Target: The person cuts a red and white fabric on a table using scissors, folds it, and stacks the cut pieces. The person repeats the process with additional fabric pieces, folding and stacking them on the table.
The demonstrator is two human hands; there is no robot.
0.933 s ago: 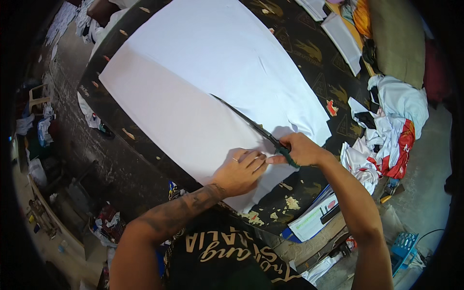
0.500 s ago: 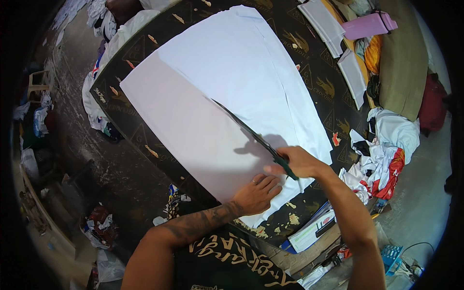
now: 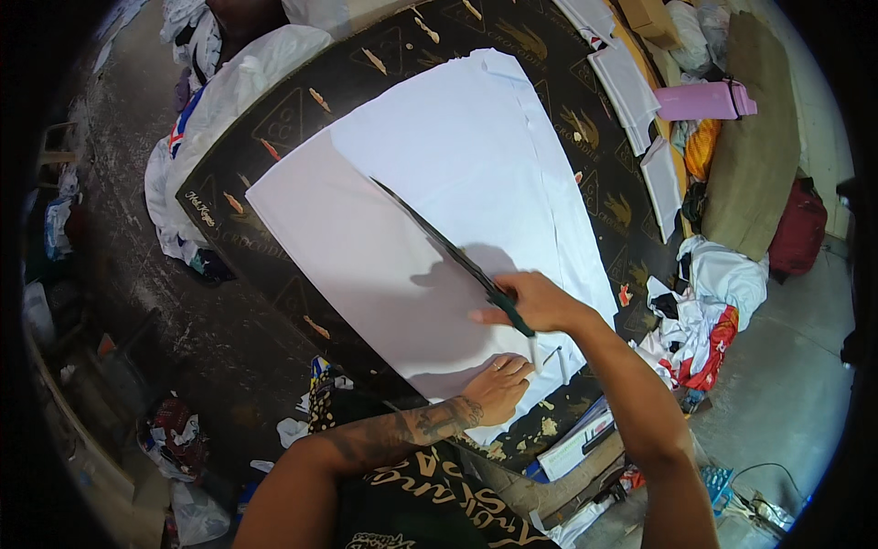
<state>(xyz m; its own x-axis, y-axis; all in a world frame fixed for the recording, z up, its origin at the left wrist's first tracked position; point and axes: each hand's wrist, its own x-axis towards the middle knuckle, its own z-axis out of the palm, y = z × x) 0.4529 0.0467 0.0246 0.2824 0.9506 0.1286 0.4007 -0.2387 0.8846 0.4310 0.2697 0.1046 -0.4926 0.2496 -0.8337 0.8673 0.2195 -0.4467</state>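
A large piece of white cloth (image 3: 457,146), seemingly in layers, lies over the dark printed tabletop. Above it, my right hand (image 3: 535,302) grips the dark green handle end of a long dark tool (image 3: 444,242) with a narrow, tapering blade. Its tip points to the far left, and its shadow falls on the cloth. Whether the blade is single or double cannot be made out. My left hand (image 3: 501,380) rests flat on the cloth near its close edge, a ring on one finger. Beside it are a small dark object (image 3: 552,355) and a whitish piece (image 3: 536,349), both too small to name.
Folded white pieces (image 3: 626,96) lie along the table's right edge, with a pink bottle (image 3: 704,101) beyond. White and red cloth (image 3: 704,320) is heaped at the right. Papers and a blue folder (image 3: 572,448) lie at the near edge. White bundles (image 3: 247,87) line the far left.
My right hand has shifted left and slightly away across the cloth with the long dark tool. My left hand remains flat near the same edge. The whole view has shifted a little.
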